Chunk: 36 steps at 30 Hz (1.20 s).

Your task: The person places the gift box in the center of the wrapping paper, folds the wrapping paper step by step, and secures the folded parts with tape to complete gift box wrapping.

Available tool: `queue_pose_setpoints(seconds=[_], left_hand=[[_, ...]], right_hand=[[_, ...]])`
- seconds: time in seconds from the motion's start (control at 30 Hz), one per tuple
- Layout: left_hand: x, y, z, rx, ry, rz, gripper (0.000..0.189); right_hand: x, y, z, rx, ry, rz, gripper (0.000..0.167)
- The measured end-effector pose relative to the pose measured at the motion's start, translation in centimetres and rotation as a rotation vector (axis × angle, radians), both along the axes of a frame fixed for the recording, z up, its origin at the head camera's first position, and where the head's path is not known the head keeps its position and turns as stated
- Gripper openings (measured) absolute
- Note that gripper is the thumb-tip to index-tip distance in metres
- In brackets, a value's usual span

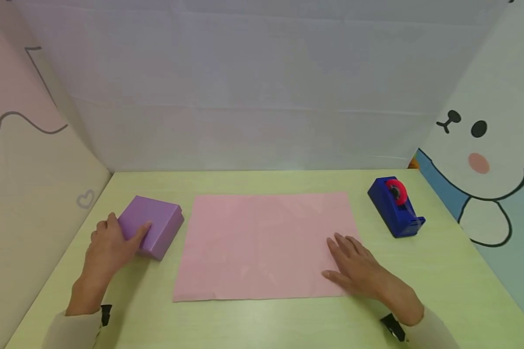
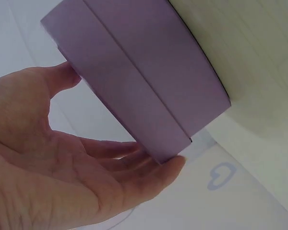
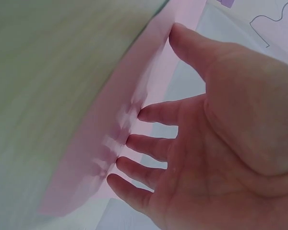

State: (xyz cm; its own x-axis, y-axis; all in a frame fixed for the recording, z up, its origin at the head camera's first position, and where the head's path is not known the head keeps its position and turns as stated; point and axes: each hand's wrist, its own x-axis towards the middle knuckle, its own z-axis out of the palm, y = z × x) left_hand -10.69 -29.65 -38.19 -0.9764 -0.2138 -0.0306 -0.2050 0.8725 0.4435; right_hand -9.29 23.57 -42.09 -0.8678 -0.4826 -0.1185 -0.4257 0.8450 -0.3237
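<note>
My left hand (image 1: 111,245) holds a purple lidded box (image 1: 146,218) at the left of the table. Its thumb lies across the box's near top edge, while the fingers reach over the far left edge. The left wrist view shows the box's side with the lid seam (image 2: 139,72) running along it. A rectangular sheet of pink paper (image 1: 262,242) lies flat in the middle. On its right side rests my right hand (image 1: 353,266), fingers spread. In the right wrist view the fingertips (image 3: 146,114) touch the paper, with faint creases around them.
A blue tape dispenser (image 1: 393,208) with a red-cored roll (image 1: 396,192) stands at the table's back right. Behind the pale wooden table (image 1: 262,325) rises a white backdrop (image 1: 262,87). Printed panels border both sides, the right one showing a cartoon face (image 1: 498,160).
</note>
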Motion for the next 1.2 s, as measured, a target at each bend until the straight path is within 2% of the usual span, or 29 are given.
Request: queue_pose_setpoints(seconds=[0.2,0.43,0.5,0.6,0.9,1.2], left_hand=[[-0.4,-1.3,-0.2,0.059,-0.083,0.002,0.094],[-0.9,-2.6,-0.2,0.125,-0.238,0.031,0.109],[-0.9,-2.8,-0.2,0.132,-0.26,0.038,0.112],[-0.9,-2.8,-0.2,0.148,-0.268,0.055,0.115],[-0.9,-2.8,-0.4,0.183,-0.231,0.101,0.123],[-1.0,-2.7,-0.5,0.227,-0.212,0.127,0.12]], right_hand=[[0.0,0.0,0.0,0.001,-0.011,-0.002,0.079],[-0.1,0.0,0.2,-0.007,-0.016,0.005,0.079],[-0.1,0.0,0.2,-0.009,-0.009,0.008,0.079],[-0.1,0.0,0.1,-0.009,0.001,0.012,0.078],[-0.1,0.0,0.0,-0.01,0.024,0.014,0.078],[-0.1,0.2,-0.4,-0.009,0.037,0.009,0.077]])
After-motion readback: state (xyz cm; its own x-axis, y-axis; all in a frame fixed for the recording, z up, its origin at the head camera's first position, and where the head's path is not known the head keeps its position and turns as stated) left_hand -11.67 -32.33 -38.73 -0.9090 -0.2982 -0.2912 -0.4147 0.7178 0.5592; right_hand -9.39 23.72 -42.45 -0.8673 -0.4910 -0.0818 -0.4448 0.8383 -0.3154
